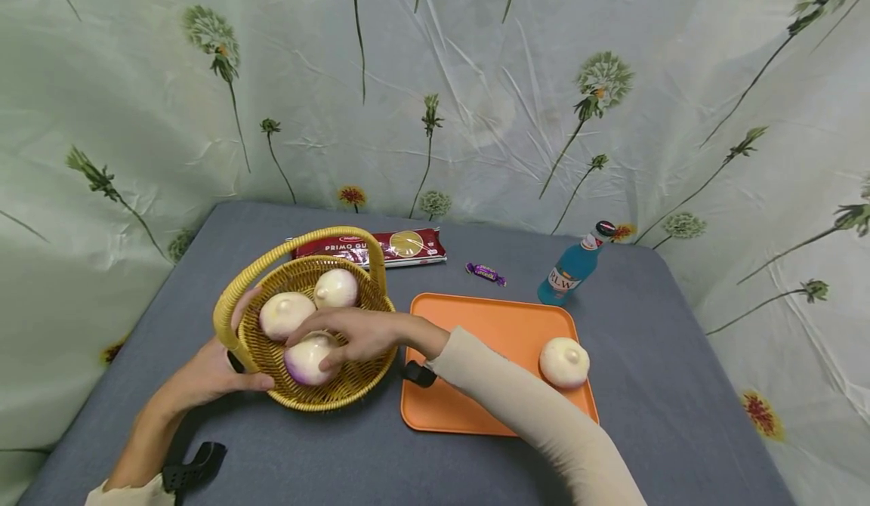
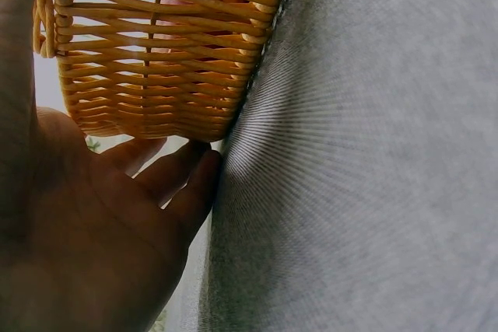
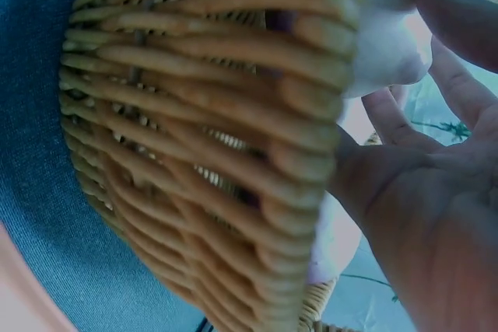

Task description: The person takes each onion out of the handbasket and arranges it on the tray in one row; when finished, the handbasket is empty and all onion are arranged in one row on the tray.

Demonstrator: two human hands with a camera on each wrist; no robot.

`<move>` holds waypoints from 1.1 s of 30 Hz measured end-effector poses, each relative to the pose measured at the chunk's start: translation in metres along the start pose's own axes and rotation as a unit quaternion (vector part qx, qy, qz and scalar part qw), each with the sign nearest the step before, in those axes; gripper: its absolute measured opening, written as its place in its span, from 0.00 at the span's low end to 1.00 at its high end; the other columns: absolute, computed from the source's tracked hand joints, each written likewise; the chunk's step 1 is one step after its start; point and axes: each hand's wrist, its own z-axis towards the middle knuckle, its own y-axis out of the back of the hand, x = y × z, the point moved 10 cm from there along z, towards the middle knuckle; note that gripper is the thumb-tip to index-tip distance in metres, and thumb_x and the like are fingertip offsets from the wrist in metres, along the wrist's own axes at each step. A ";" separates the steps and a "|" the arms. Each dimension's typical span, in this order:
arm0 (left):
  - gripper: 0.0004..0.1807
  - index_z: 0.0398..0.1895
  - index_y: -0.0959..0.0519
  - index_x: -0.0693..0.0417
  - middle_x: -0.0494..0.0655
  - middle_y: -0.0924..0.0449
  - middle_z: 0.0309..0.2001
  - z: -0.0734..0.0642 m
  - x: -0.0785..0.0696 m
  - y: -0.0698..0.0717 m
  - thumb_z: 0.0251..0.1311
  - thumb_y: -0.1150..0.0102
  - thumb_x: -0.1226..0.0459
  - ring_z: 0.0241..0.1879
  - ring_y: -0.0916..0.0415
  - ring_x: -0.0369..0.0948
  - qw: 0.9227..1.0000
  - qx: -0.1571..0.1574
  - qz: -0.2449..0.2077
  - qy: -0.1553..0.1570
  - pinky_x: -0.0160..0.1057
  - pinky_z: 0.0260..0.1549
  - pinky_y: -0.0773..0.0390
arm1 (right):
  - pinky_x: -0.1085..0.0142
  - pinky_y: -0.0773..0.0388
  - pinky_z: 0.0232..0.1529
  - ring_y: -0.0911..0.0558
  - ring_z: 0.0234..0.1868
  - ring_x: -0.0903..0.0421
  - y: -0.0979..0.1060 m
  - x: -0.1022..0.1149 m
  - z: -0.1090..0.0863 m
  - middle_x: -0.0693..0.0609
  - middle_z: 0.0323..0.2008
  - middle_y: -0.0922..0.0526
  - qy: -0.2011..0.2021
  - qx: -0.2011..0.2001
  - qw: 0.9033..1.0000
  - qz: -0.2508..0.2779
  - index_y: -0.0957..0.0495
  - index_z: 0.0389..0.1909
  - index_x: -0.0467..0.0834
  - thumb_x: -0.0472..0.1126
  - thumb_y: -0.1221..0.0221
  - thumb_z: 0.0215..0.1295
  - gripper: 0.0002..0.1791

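In the head view a yellow wicker basket [image 1: 347, 396] with a tall handle stands on the table at left, holding white onions. My right hand [image 1: 360, 332] reaches in over its right rim, thumb and fingers around a purple-tinged onion [image 1: 309, 359]. Two more onions, a left one [image 1: 287, 316] and a back one [image 1: 336, 288], lie behind it. My left hand [image 1: 207, 374] rests along the basket's left side, thumb near the front rim. In the left wrist view the left hand's fingers [image 2: 191, 188] extend along the wicker. The right wrist view shows the wicker covering part of the held onion.
Right of the basket lies an orange tray [image 1: 469, 408] with an onion [image 1: 564, 362] at its right edge. A blue bottle [image 1: 571, 268] stands behind the tray. A red packet [image 1: 414, 248] and a purple-wrapped candy [image 1: 485, 273] lie at the back, near the floral curtain [image 1: 476, 113].
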 end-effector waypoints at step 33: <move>0.74 0.82 0.66 0.44 0.54 0.53 0.76 -0.001 0.000 -0.001 0.38 0.24 0.79 0.67 0.44 0.21 1.000 0.005 -0.017 0.005 0.17 0.57 0.42 | 0.70 0.39 0.68 0.34 0.67 0.64 0.021 -0.001 -0.035 0.53 0.67 0.28 0.023 -0.082 0.995 0.050 0.29 0.69 0.46 0.44 0.36 0.68 0.29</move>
